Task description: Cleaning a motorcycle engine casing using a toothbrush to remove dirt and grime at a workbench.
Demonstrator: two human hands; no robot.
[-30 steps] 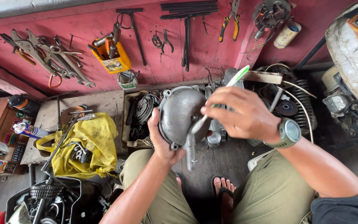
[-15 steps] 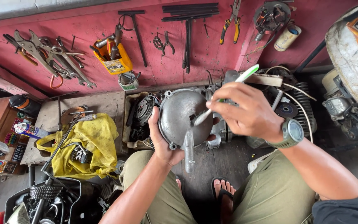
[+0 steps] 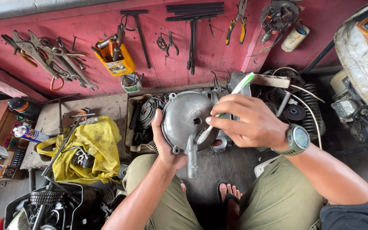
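Note:
My left hand (image 3: 165, 144) grips a round grey metal engine cover (image 3: 185, 119) from its left edge, holding it upright above my knees; a short metal tube sticks down from its lower rim. My right hand (image 3: 252, 121) holds a white and green toothbrush (image 3: 231, 96), with the bristle end pressed against the cover's lower right face. A grey watch (image 3: 297, 139) sits on my right wrist.
A red wall (image 3: 162, 51) carries hanging wrenches (image 3: 52, 57), pliers (image 3: 237, 21) and a yellow container of tools (image 3: 116, 59). A yellow cloth (image 3: 92, 147) with parts lies at left, a tray of engine parts (image 3: 143, 119) behind the cover, and machinery (image 3: 358, 98) at right.
The toothbrush head has moved down and left across the cover's face, and my right hand has shifted slightly with it. The left hand keeps its hold on the cover.

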